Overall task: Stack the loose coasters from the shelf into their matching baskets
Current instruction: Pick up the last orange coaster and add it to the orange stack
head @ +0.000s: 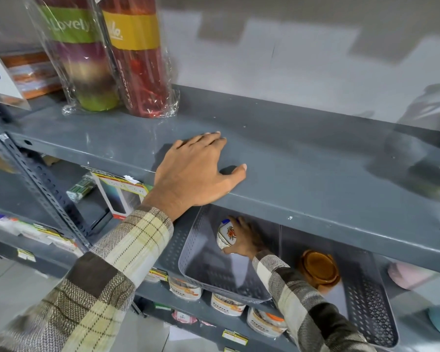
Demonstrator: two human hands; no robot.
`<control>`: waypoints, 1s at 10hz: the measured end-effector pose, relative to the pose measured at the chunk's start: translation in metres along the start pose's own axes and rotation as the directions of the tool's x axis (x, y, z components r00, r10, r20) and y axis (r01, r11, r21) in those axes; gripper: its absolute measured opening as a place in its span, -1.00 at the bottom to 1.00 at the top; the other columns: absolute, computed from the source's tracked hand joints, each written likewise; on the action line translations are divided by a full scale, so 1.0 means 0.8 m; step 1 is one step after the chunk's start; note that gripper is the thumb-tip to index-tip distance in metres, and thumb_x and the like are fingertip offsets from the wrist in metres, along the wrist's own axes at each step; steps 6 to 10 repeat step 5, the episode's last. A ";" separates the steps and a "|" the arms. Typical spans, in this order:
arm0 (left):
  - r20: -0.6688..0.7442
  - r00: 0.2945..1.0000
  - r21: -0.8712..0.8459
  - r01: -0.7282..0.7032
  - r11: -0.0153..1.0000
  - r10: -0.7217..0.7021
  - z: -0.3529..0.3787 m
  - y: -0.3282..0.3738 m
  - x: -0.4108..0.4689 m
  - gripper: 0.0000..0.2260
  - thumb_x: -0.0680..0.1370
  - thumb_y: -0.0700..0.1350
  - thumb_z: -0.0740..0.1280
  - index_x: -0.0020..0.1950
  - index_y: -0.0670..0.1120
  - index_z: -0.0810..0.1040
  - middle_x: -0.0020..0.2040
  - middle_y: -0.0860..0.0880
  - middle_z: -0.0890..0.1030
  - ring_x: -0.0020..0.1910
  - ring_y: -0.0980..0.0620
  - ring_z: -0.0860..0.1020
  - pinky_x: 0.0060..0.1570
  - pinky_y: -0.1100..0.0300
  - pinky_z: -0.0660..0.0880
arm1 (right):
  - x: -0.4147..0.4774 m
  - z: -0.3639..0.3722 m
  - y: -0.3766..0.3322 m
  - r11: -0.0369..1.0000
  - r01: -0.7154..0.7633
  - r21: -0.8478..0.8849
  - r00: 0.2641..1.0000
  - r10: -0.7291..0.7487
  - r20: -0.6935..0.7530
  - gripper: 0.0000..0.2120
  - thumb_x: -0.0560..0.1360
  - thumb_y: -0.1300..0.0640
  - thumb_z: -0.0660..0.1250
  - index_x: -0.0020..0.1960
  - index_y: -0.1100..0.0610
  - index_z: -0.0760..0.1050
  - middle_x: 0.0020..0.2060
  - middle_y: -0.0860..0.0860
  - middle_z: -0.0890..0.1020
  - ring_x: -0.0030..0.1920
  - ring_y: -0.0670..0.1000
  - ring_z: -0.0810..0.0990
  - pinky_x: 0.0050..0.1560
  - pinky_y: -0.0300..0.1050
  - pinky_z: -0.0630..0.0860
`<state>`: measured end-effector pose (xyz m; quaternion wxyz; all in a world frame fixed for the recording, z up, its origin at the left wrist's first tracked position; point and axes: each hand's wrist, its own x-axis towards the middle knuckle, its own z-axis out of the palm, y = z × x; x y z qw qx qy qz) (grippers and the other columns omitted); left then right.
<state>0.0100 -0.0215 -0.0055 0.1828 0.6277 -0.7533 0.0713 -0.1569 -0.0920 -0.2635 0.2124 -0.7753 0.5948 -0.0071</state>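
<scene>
I see my left hand (196, 171) lying flat, fingers spread, on the grey metal shelf (315, 158). Below it, my right hand (247, 240) grips white floral round coasters (226, 234) inside the grey perforated plastic basket (188, 250).

I saw a shelf (302, 158) of grey painted metal, smooth with a dull sheen, chipped in a few pale specks. Its upright (40, 184) was punched angle metal. The left basket (201, 252) looked like translucent grey plastic, perforated along the walls; the right basket (366, 298) was the same. The coaster (226, 235) in my right hand (247, 240) looked glossy white, like glazed ceramic, with a printed motif. The amber coasters (319, 270) shone like glass or clear plastic. Two rolls (135, 59) sat in crinkled, shiny clear film. My sleeves (107, 273) were coarse woven plaid cloth.
</scene>
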 end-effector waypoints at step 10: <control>0.007 1.000 -0.028 -0.007 1.000 0.007 -0.006 0.003 0.000 -0.26 0.45 0.39 0.00 0.51 0.00 0.32 0.55 0.08 0.27 0.52 0.09 0.22 0.41 -0.01 0.18 | -0.014 -0.014 -0.011 1.000 -0.028 0.002 1.000 0.028 0.010 0.20 0.33 -0.28 0.56 0.68 0.00 -0.12 0.68 0.04 -0.04 0.65 0.26 0.02 0.59 0.35 0.10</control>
